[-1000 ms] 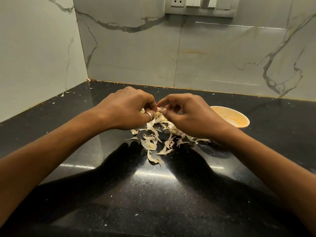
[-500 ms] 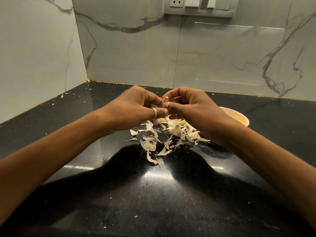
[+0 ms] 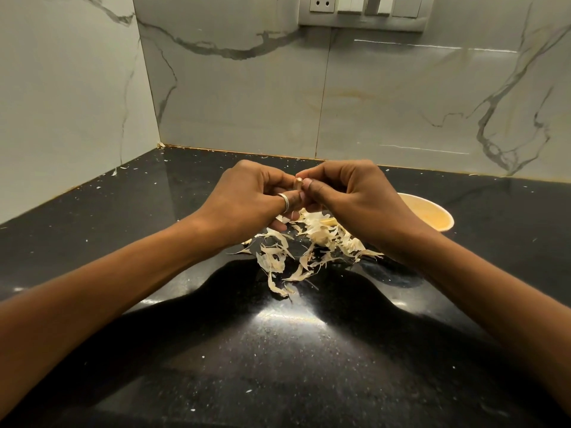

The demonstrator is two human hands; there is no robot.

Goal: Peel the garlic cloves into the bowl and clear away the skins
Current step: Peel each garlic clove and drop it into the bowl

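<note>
Behind everything, grey-veined marble walls (image 3: 386,103) meet in a corner at the left and rise from the back edge of the desk (image 3: 278,366), a glossy black speckled slab that mirrors a patch of overhead light near its middle. Two bare forearms reach in from the lower corners and come together above the centre of the desk. The left hand (image 3: 247,199) and the right hand (image 3: 355,196) touch at the fingertips, held up off the surface. Under them and a little nearer lies a loose heap of pale, papery skins (image 3: 309,251), curled strips spread on the desk. A switch plate (image 3: 361,10) sits high on the back wall. Just right of the heap, partly hidden by the right wrist, stands a pale yellow bowl (image 3: 432,216); what it holds cannot be made out. Between the two hands is the garlic clove (image 3: 299,182), its tip showing. Each grip is narrow and closed on it: the left curls round its lower part, the right pinches near the top with thumb and forefinger. A silver ring (image 3: 284,201) circles a left finger. Tiny white flecks (image 3: 248,390) dot the desk.
</note>
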